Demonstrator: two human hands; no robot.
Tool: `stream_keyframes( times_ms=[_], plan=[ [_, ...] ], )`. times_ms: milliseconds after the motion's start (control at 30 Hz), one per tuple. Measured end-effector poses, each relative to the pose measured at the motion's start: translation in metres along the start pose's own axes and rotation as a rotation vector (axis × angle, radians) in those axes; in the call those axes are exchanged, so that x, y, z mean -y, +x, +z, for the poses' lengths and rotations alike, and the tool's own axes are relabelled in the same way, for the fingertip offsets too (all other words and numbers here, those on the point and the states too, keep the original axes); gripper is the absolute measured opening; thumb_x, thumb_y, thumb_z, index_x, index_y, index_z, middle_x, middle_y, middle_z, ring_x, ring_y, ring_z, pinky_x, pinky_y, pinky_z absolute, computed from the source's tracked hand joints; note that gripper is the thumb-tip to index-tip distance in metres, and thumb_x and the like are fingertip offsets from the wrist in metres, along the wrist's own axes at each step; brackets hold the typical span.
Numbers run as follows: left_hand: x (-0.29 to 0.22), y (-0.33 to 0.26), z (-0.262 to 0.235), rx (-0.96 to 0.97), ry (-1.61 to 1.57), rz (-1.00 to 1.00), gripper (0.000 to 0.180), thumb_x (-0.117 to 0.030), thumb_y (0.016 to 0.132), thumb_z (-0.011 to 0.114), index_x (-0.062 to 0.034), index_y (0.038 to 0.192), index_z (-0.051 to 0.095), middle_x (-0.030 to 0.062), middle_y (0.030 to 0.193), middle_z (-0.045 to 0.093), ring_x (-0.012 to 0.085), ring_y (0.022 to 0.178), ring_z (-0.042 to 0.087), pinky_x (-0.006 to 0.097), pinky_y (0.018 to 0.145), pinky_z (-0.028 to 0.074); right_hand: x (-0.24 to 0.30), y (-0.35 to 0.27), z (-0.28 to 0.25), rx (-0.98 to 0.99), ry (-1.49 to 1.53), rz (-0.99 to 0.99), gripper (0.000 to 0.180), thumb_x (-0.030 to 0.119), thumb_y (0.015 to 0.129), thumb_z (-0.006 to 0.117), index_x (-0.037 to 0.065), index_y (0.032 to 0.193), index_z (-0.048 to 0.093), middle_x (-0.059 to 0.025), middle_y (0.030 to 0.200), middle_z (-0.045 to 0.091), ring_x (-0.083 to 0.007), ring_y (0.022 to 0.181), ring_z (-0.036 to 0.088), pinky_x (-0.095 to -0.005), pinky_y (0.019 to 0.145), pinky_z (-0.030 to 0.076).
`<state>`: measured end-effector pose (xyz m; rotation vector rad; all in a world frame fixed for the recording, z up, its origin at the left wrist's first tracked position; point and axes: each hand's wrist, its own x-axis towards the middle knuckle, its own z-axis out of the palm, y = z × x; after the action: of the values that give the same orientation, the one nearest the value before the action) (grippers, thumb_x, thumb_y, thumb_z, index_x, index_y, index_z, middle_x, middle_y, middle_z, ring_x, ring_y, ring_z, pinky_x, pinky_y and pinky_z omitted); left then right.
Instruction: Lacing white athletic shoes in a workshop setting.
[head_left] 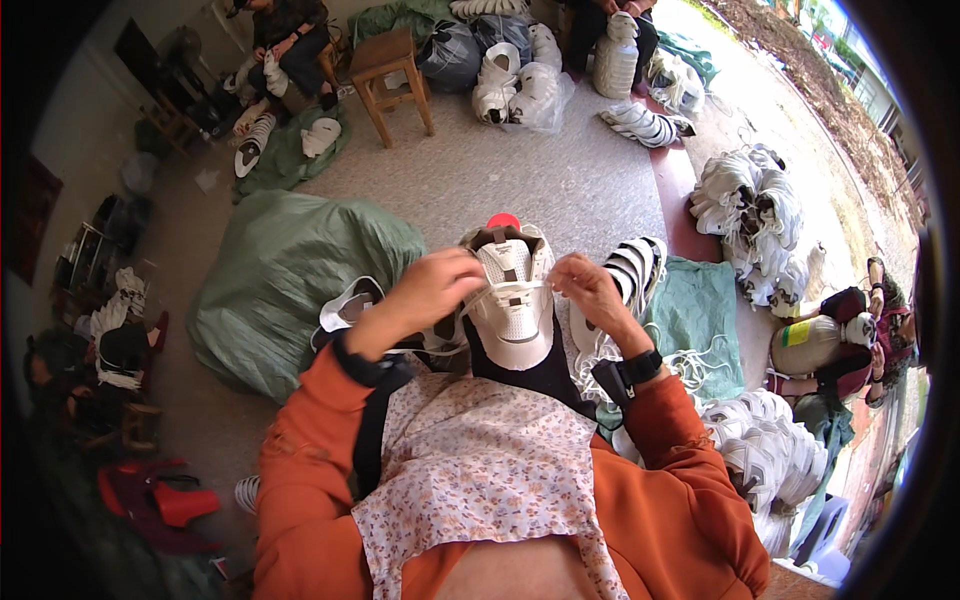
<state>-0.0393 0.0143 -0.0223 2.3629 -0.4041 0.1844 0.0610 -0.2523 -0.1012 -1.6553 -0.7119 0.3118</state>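
Observation:
A white and beige sneaker [513,335] stands upright in front of me, its toe toward my body and its tongue raised. A white shoelace [512,290] runs across its front eyelets. My left hand [438,288] is closed at the sneaker's left side, its fingertips pinching the lace. On the other side, my right hand [590,288] is also closed, with thumb and forefinger together on the lace by the eyelets. Part of the lace is hidden behind the fingers. Below the sneaker, dark cloth and a floral apron [485,450] cover my lap.
Left of me lies a big green sack [290,280], with a white shoe [352,303] by it. Striped shoe uppers [635,268] and a green cloth [695,310] are at the right, near piled white uppers [765,450]. A wooden stool [388,62] stands farther off. Other people sit around.

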Motion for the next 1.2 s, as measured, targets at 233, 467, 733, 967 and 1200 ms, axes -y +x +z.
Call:
stream_keyframes(
  times_ms=[233, 467, 733, 967, 1200],
  plan=[
    [-0.007, 0.053, 0.059, 0.002, 0.081, 0.114, 0.014, -0.009, 0.078, 0.066, -0.0021, 0.091, 0.066, 0.012, 0.082, 0.057, 0.0273, 0.08, 0.06, 0.037, 0.073, 0.048, 0.006, -0.003, -0.001, 0.037, 0.007, 0.003, 0.007, 0.007, 0.089, 0.063, 0.0, 0.091, 0.065, -0.0028, 0.092, 0.055, -0.0128, 0.083, 0.053, -0.0265, 0.071, 0.044],
    [0.003, 0.057, 0.063, 0.045, -0.151, -0.039, 0.014, -0.002, 0.072, 0.059, -0.004, 0.083, 0.066, 0.0058, 0.079, 0.059, 0.0193, 0.071, 0.06, 0.031, 0.066, 0.047, 0.013, 0.001, 0.0, 0.086, 0.188, 0.155, 0.013, 0.011, 0.09, 0.062, -0.001, 0.086, 0.064, -0.0029, 0.087, 0.058, -0.0122, 0.083, 0.057, -0.0259, 0.077, 0.045],
    [-0.001, 0.059, 0.068, 0.003, -0.159, -0.153, 0.01, -0.003, 0.073, 0.063, -0.0034, 0.082, 0.066, 0.0063, 0.082, 0.063, 0.019, 0.076, 0.062, 0.032, 0.069, 0.048, 0.015, -0.001, 0.01, -0.044, -0.169, -0.149, 0.005, 0.0, 0.084, 0.064, -0.004, 0.082, 0.064, -0.006, 0.081, 0.052, -0.0145, 0.075, 0.053, -0.0272, 0.067, 0.045],
    [-0.002, 0.058, 0.066, 0.063, -0.173, -0.147, 0.009, -0.006, 0.074, 0.065, -0.0035, 0.082, 0.067, 0.0072, 0.08, 0.065, 0.0206, 0.076, 0.064, 0.032, 0.069, 0.05, 0.018, 0.01, 0.006, 0.07, -0.042, 0.126, 0.013, 0.007, 0.084, 0.066, -0.005, 0.085, 0.063, -0.0061, 0.084, 0.054, -0.0149, 0.071, 0.057, -0.0281, 0.063, 0.046],
    [0.0, 0.061, 0.067, 0.051, -0.074, -0.045, 0.009, -0.008, 0.073, 0.065, -0.0029, 0.08, 0.068, 0.0098, 0.082, 0.064, 0.0241, 0.077, 0.064, 0.034, 0.071, 0.05, 0.038, 0.024, -0.018, 0.069, -0.34, 0.035, 0.023, 0.012, 0.081, 0.073, 0.003, 0.099, 0.062, -0.0048, 0.096, 0.057, -0.0131, 0.073, 0.059, -0.0273, 0.065, 0.049]
  ],
)
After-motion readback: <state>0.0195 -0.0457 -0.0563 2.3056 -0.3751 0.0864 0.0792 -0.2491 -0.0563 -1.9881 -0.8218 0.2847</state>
